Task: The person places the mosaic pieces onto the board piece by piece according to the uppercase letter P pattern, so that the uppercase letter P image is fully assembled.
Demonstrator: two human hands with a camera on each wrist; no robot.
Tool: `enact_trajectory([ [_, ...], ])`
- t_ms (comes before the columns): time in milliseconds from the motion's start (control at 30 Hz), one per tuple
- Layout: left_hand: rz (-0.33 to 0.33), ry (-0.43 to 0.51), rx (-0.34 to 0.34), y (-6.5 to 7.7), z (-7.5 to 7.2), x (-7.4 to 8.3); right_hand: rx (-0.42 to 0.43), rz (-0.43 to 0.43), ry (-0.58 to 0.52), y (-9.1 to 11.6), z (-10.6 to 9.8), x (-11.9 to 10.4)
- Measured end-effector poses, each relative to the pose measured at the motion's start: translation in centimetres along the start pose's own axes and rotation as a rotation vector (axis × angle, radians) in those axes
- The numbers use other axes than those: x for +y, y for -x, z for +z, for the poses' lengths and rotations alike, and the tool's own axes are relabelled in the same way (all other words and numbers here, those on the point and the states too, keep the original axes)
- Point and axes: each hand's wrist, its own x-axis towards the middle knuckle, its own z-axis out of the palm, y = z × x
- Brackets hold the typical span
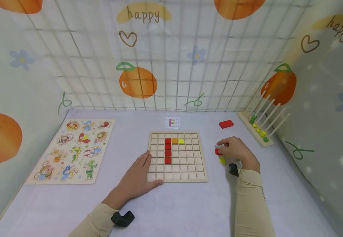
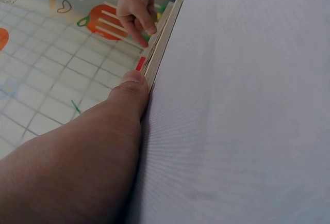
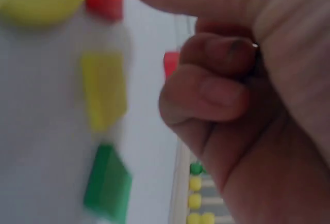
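My left hand lies flat with straight fingers at the left side of a wooden grid board, its thumb by the front edge. On the board, several red squares form a column, with an orange square and a yellow rounded piece to the right of its top. My right hand hovers over loose pieces right of the board. Its thumb and index finger stand apart beside a red block. Close by lie a yellow rounded piece, a yellow block and a green block.
A small pattern card lies behind the board. Farther right are a red block and a wooden peg rack with green and yellow beads. An insect-picture puzzle board occupies the left side. Printed curtains enclose the table.
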Motion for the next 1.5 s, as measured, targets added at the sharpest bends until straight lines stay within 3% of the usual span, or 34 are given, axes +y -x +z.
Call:
enact_trajectory([
  [267,-0.006,0.016,-0.011,0.0,-0.3,0.1,-0.015,0.022,0.011,0.1,0.2,1.6],
  [933,0.001,0.033,-0.009,-0.1,-0.1,0.0,0.059,0.021,0.011,0.0,1.2,0.7],
  [1100,0.008,0.028,-0.002,0.0,-0.1,-0.1,0.065,-0.032,0.003,-0.2,1.5,-0.8],
  [1500,0.004,0.036,-0.002,0.1,-0.4,0.2,-0.009,-0.231,-0.025,0.2,3.7,-6.7],
])
